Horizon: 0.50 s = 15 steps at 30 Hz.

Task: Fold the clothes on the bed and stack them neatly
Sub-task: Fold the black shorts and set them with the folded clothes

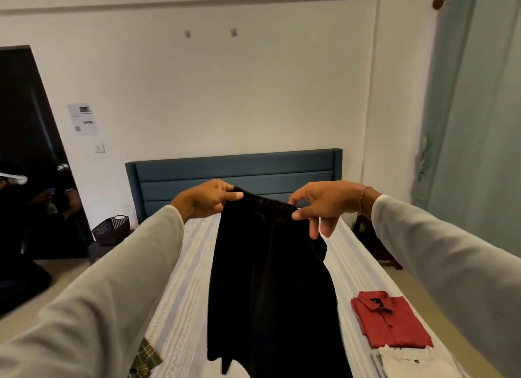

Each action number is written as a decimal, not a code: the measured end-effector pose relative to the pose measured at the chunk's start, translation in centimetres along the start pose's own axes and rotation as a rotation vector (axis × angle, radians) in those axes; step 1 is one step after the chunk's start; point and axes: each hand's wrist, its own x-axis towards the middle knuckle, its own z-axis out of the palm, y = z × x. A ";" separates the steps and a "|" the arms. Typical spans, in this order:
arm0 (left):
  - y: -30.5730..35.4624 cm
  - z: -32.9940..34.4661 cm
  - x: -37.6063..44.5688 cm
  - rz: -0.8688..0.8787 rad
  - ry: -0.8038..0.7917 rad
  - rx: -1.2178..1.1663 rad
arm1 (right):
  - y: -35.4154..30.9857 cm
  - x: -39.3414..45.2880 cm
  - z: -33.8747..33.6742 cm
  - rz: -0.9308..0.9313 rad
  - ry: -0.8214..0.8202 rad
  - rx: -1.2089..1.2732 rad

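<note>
While it hangs unfolded in the air above the striped bed (183, 279), the black soft-fabric garment (270, 279) is pinched at its top edge by the left hand (208, 200) and the right hand (321, 205). Judging by the layout, the task is partly done: a folded red button-up shirt (392, 324) lies by the bed's right edge beside a folded white shirt (406, 358). A green plaid cloth (146, 358) at lower left looks unfolded. Nothing blocks the bare mattress ahead; a dark woven basket (111, 229) stands on the floor.
</note>
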 end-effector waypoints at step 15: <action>-9.0 6.8 3.0 -0.067 -0.343 -0.353 | 3.7 -2.2 0.9 -0.109 0.209 -0.070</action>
